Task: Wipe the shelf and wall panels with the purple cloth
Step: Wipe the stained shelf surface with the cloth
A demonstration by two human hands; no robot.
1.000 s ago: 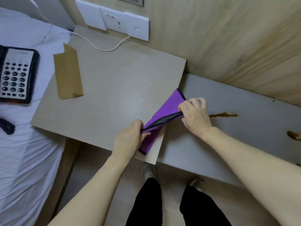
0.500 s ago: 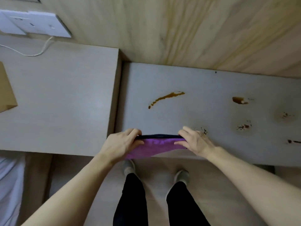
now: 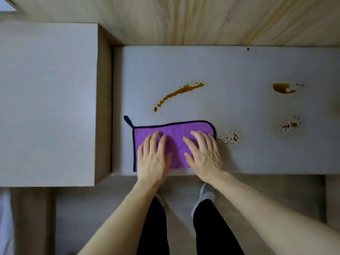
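The pale wooden wall panel [image 3: 184, 19] runs across the top of the view, and below it the grey shelf [image 3: 239, 67] stretches to the right, with a taller worktop [image 3: 46, 98] butting against its left end. The shelf is plainly unwiped: a long brown streak [image 3: 178, 93] lies near its middle, a brown puddle [image 3: 283, 88] sits well to the right, a scatter of brown specks [image 3: 229, 138] lies just beside the cloth's right edge, and a 2nd speckled patch [image 3: 289, 125] lies further right. The purple cloth [image 3: 174, 133] lies flat at the shelf's front edge near its left end, its dark hanging loop pointing away at the far left corner. Both hands rest on it with fingers straight and spread, gripping nothing: the left hand [image 3: 154, 157] presses on the cloth's left half, the right hand [image 3: 204, 155] on its right half, with its outer edge at the cloth's right border. Judged from this, the step in hand is the very start of wiping the shelf, with the cloth laid out and pressed but no stain yet covered. The next move calls for steady downward pressure while the cloth slides right over the nearest specks or away toward the streak, keeping it flat so that it does not bunch, then further right to the puddle. The wall panel looks like a later step.
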